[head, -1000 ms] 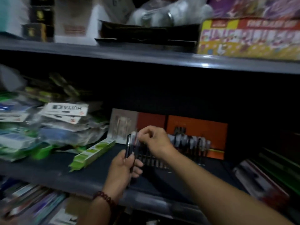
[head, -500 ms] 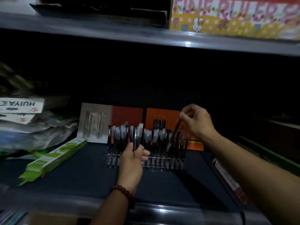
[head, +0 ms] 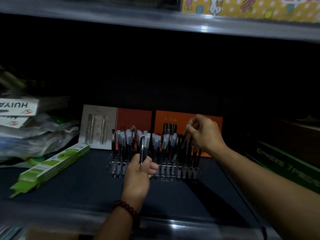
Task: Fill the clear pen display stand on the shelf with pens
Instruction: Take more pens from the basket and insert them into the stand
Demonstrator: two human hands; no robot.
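- The clear acrylic pen display stand (head: 166, 172) sits mid-shelf, rows nearly full of dark, frosted-capped pens.
- Our left hand (head: 138, 175) clasps a few spare black pens (head: 142, 149) upright.
- Our right hand (head: 205, 134) pinches one slim dark pen (head: 181, 144), tilted into the stand's right end.

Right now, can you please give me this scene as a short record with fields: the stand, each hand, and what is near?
stand: clear pen display stand on dark shelf, many pens upright in it
left hand: left hand holds spare pens before the stand
right hand: right hand pinches one pen, tilted, over the stand's right end
left of stand: green packs
behind: orange boxes
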